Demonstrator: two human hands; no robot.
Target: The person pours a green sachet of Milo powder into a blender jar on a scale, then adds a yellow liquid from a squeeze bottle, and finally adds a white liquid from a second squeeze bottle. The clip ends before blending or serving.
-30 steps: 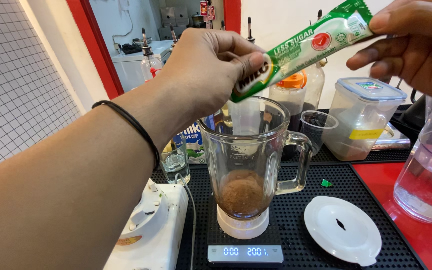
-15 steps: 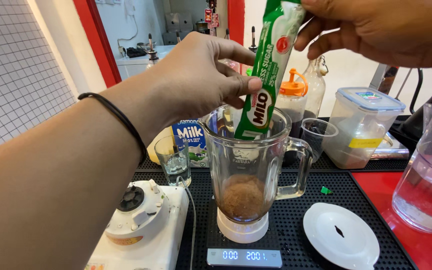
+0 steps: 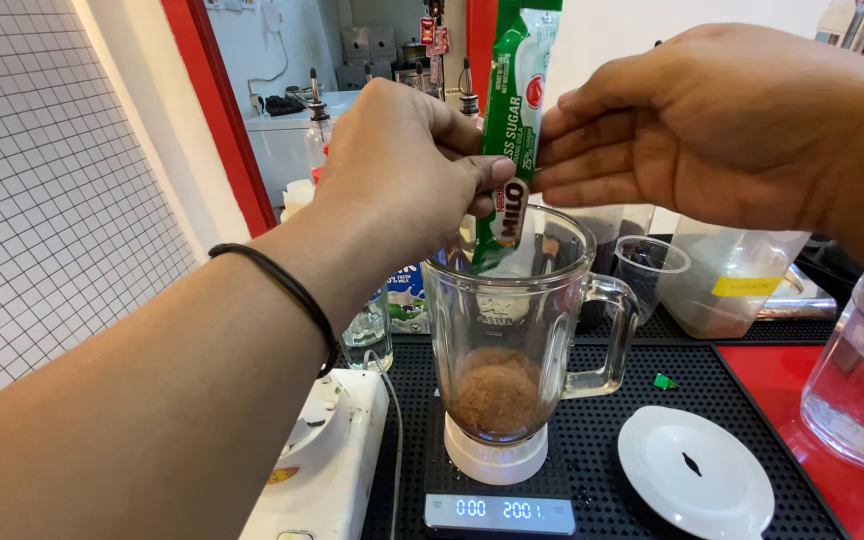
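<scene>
My left hand point(image 3: 407, 165) pinches the lower part of a long green drink-powder sachet point(image 3: 510, 130), which stands nearly upright with its bottom end just inside the mouth of a glass blender jar point(image 3: 522, 340). My right hand point(image 3: 712, 125) holds the sachet's middle from the right with flat fingers. Brown powder point(image 3: 497, 395) lies in the bottom of the jar. The jar stands on a small digital scale point(image 3: 500, 512) with a lit display. A black band circles my left wrist.
A white blender base point(image 3: 327, 465) sits at the left of the black mat point(image 3: 612, 380). A white round lid point(image 3: 694, 480) lies at the right. A clear water jug point(image 3: 862, 385), a lidded plastic tub point(image 3: 727, 280), a milk carton point(image 3: 407, 295) and a small green scrap point(image 3: 664, 381) surround the jar.
The sachet has swung from lying almost level above the jar to standing upright over its mouth. My right hand has come down and in, closer to my left hand.
</scene>
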